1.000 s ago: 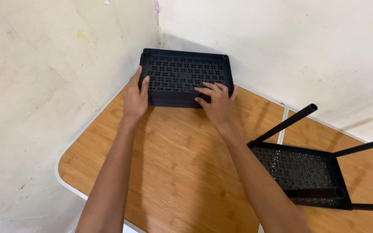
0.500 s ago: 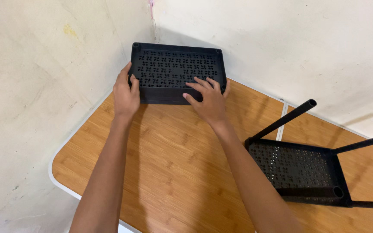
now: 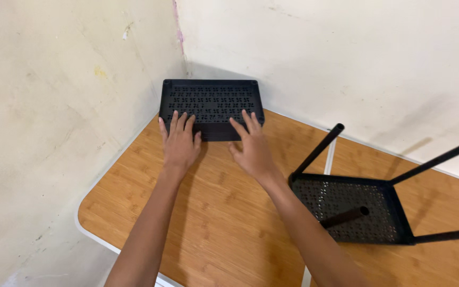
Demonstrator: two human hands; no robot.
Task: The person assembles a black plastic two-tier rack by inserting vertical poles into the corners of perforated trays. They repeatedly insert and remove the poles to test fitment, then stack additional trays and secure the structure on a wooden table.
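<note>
Head: two hands (left [image 3: 180,146], right [image 3: 252,150]), two trays [image 3: 212,101] [image 3: 358,210].

My feed bright, even daylight, no glare. Soft shadows of arms fall toward 9 o'clock on surface [image 3: 224,212]. Dark shadow behind black tray [image 3: 211,101] at 12. Focus sharp; slight wide-angle stretch at edges.

Both hands, left hand [image 3: 180,144] and right hand [image 3: 253,151], released the black tray stack [image 3: 211,103], now flat.
</note>
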